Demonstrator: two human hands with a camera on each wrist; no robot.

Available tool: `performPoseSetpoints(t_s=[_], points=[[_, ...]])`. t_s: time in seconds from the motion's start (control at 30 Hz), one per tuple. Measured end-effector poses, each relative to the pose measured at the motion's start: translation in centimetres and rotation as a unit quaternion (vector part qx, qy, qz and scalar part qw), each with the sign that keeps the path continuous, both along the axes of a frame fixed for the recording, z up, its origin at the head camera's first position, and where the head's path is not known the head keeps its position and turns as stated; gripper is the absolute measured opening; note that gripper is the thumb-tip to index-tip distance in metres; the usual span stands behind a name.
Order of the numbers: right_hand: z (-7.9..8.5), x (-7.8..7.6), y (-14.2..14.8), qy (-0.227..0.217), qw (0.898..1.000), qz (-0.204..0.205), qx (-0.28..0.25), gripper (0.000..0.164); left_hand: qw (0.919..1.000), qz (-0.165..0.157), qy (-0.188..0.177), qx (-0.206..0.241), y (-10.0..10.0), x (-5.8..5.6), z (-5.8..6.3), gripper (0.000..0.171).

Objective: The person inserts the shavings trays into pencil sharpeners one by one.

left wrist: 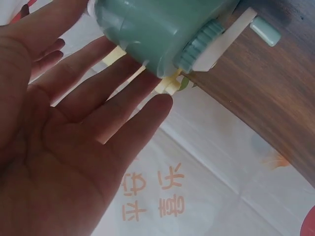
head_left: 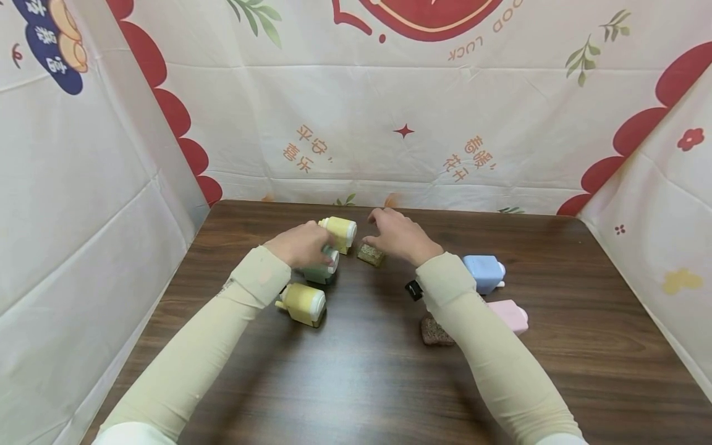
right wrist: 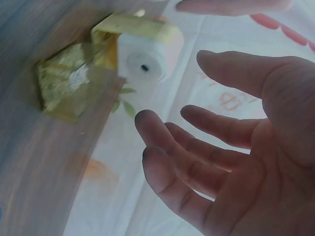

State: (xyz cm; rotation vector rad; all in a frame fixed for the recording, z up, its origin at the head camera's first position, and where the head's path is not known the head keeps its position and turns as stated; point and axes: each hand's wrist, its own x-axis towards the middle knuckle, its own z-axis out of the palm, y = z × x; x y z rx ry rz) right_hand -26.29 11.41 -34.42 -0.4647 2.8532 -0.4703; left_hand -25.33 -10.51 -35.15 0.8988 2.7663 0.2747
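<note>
My left hand point(head_left: 303, 244) is over a green hand-crank pencil sharpener point(left wrist: 152, 34), its fingers fairly straight beside the body; whether they touch it I cannot tell. The sharpener's crank faces away from the palm. Just beyond stands a yellow pencil sharpener point(head_left: 339, 232), with a hollow in its body point(right wrist: 106, 49). Beside it lies a small see-through yellow shavings drawer point(head_left: 371, 254), seemingly full of shavings. To the right of that drawer, my right hand point(head_left: 403, 236) hovers with loosely bent fingers and nothing in them.
A second yellow sharpener point(head_left: 303, 304) lies nearer on the left. On the right are a blue sharpener point(head_left: 484, 273) and a pink sharpener point(head_left: 508, 316), the latter partly behind my right forearm. A brown block of shavings point(head_left: 434, 332) lies by that arm. A printed cloth point(head_left: 361, 111) hangs behind the table.
</note>
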Motion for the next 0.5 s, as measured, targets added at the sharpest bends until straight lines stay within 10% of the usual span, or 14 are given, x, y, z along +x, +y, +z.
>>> performPoseSetpoints(t_s=[0.3,0.5], points=[[-3.0,-1.0,0.6,-0.051,0.997,0.003,0.059,0.068,0.9987,0.000,0.046,0.020,0.7,-0.5,1.7,0.019],[-4.8,-1.2,0.6,-0.053,0.995,0.000,0.087,0.052,0.9983,0.005,0.058,0.002,1.4,-1.5,2.1,0.035]])
